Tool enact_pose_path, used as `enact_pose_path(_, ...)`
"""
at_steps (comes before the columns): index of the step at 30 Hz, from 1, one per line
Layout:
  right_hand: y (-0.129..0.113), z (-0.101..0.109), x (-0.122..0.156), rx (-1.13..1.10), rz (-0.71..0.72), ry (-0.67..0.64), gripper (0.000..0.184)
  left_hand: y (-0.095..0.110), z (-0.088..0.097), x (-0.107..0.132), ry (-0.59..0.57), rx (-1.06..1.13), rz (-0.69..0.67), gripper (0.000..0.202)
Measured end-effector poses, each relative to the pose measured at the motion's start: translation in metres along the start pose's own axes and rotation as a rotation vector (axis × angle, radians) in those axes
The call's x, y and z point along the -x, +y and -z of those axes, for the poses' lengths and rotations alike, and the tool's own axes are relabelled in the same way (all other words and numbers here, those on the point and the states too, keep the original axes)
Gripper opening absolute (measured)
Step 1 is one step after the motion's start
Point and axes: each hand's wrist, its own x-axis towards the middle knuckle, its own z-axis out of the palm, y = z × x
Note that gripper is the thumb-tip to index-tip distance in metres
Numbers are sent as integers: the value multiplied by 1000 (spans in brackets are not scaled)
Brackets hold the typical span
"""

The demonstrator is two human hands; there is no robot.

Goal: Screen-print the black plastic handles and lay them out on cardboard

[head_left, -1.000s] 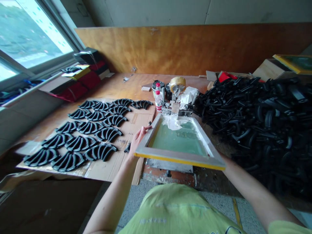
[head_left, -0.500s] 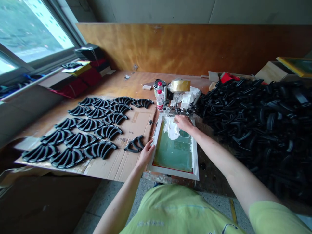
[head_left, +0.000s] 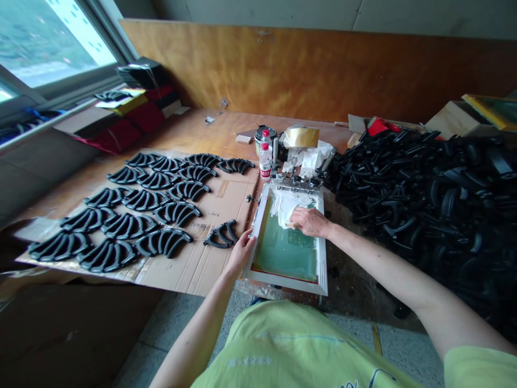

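Note:
A screen-printing frame [head_left: 322,237] with green mesh lies flat on the wooden bench before me. White ink [head_left: 285,206] is spread at its far end. My left hand [head_left: 241,251] presses on the frame's left rail, fingers curled over it. My right hand [head_left: 309,221] is closed on a squeegee I can barely see, resting on the mesh just below the ink. A small set of black curved plastic parts [head_left: 221,235] lies on the cardboard just left of the frame.
Several rows of black curved parts [head_left: 133,215] lie on a cardboard sheet [head_left: 189,269] at left. A big heap of the same parts [head_left: 428,188] fills the right. Bottles [head_left: 265,160], a tape roll [head_left: 301,136] and rags stand behind the frame. A window runs along the left.
The frame, tilted up a second ago, now lies flat. My right hand came onto the mesh at the far end and has drawn toward me. My left hand stays on the left rail.

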Motion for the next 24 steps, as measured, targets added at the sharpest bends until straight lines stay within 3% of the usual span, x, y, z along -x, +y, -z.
enact_pose_path(2,7,2,-5,-6,-45,16,9,2,0,1,7,9,-2,61)
enact_pose_path(5,8,-11,-7,47,-121,151,10,6,-1,3,3,13,9,66)
enact_pose_path(9,1,-29,10,32,18,213,16,8,-2,3,-10,30,42,73)
enact_pose_path(12,8,-22,7,-64,17,228,11,11,-1,4,0,35,43,74)
enact_pose_path(14,18,-9,-10,-101,-86,259,22,19,1,6,-7,31,46,74)
enact_pose_path(18,41,22,-47,-35,-351,294,63,53,13,15,-76,29,52,75)
enact_pose_path(21,67,41,-38,50,-500,453,58,92,18,20,-90,72,-14,60)
enact_pose_path(24,96,40,4,31,-724,660,36,132,12,14,-72,183,-155,52)
